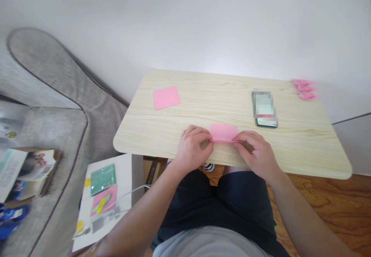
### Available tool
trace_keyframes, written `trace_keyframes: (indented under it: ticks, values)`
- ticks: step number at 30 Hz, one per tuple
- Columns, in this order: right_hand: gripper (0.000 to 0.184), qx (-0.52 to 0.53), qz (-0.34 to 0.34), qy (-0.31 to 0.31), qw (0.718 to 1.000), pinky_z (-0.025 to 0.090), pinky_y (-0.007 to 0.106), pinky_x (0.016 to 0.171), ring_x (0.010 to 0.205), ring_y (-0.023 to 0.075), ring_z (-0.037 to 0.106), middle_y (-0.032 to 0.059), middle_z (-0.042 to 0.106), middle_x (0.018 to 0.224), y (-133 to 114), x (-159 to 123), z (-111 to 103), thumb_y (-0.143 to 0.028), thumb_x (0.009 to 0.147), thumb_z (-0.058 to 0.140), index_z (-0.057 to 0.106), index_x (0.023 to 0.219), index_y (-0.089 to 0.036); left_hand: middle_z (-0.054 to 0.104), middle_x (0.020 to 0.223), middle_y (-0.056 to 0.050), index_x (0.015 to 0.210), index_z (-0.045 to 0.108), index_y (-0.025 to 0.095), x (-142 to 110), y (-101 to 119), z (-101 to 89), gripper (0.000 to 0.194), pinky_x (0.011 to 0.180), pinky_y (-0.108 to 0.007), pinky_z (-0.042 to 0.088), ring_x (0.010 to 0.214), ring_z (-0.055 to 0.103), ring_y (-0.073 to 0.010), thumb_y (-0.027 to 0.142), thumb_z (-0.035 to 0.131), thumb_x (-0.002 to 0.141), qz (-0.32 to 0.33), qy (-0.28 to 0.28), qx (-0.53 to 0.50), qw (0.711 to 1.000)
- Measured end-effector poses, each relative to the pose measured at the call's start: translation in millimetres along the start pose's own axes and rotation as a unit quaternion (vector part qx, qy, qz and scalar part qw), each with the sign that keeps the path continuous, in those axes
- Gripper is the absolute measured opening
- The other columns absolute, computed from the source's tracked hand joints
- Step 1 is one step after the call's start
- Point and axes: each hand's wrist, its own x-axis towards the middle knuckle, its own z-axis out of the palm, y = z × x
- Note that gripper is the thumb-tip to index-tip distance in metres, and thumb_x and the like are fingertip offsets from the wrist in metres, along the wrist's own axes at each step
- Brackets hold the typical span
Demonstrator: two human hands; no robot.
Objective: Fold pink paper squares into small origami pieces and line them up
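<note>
A sheet of pink paper (pixel 224 132) lies near the front edge of the wooden table (pixel 203 91), its near edge folded up in a narrow strip. My left hand (pixel 193 145) pinches the left end of that fold between thumb and fingers. At the right end, my right hand (pixel 255 150) does the same. Farther back on the left rests a small stack of pink square paper (pixel 166 97). A phone (pixel 264 109) with a blurred screen lies to the right, beyond my right hand. Several folded pink paper pieces (pixel 306 89) sit at the back right corner.
Left of the table stands a white surface (pixel 123 172) with a green packet (pixel 103 179), pink paper (pixel 111 197) and a white cable (pixel 133 190). A grey sofa (pixel 72 133) holds an open box (pixel 31 176). The white wall (pixel 220 25) borders the table's back edge.
</note>
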Motion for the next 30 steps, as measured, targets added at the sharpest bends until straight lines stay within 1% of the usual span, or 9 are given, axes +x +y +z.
trace_keyframes:
  ticks: [5,9,12,17,23,30]
  values:
    - [0.013,0.004,0.041,0.022,0.999,0.053,0.045,0.096,0.103,0.0255,0.069,0.0054,0.075,0.108,7,3,4,-0.035,0.098,0.065,0.072,0.105,-0.027,0.077,0.107,-0.001,0.097,0.072,0.024,5,2,-0.6,0.009,0.098,-0.040,0.048,0.110,0.062,-0.0230,0.025,0.064,0.094,-0.023,-0.020,0.017,0.999]
    - [0.021,0.031,0.080,0.033,0.996,0.054,0.043,0.093,0.098,0.0244,0.071,0.0047,0.076,0.106,11,6,8,-0.038,0.097,0.066,0.072,0.114,-0.027,0.077,0.104,-0.001,0.096,0.070,0.025,10,6,-0.6,0.008,0.095,-0.040,0.046,0.109,0.061,-0.0245,0.029,0.064,0.094,-0.038,-0.026,0.036,0.998]
    - [0.027,0.031,0.095,0.044,0.994,0.054,0.044,0.093,0.096,0.0251,0.072,0.0042,0.076,0.101,12,8,10,-0.040,0.096,0.067,0.070,0.120,-0.028,0.076,0.102,-0.001,0.094,0.070,0.025,13,8,0.9,0.012,0.094,-0.040,0.046,0.106,0.061,-0.0242,0.035,0.063,0.096,-0.049,-0.025,0.040,0.998]
    - [0.028,0.036,0.089,0.050,0.994,0.055,0.042,0.090,0.094,0.0246,0.072,0.0041,0.075,0.100,11,11,10,-0.040,0.096,0.066,0.070,0.121,-0.028,0.076,0.095,0.001,0.107,0.069,0.029,19,8,6.0,0.015,0.097,-0.043,0.044,0.103,0.062,-0.0241,0.038,0.063,0.097,-0.088,-0.015,0.031,0.996]
    - [0.025,0.018,0.076,0.048,0.996,0.055,0.041,0.087,0.091,0.0240,0.070,0.0051,0.074,0.099,12,13,11,-0.039,0.096,0.065,0.071,0.118,-0.027,0.076,0.091,0.001,0.103,0.069,0.029,22,9,11.1,0.012,0.097,-0.045,0.042,0.102,0.063,-0.0254,0.036,0.066,0.094,-0.098,-0.007,0.046,0.994]
    - [0.024,0.001,0.079,0.062,0.995,0.055,0.040,0.084,0.088,0.0227,0.067,0.0050,0.071,0.099,12,14,16,-0.037,0.095,0.065,0.071,0.116,-0.027,0.075,0.087,0.002,0.106,0.067,0.029,23,8,13.9,0.014,0.095,-0.045,0.041,0.100,0.063,-0.0246,0.036,0.066,0.094,-0.098,0.001,0.052,0.994]
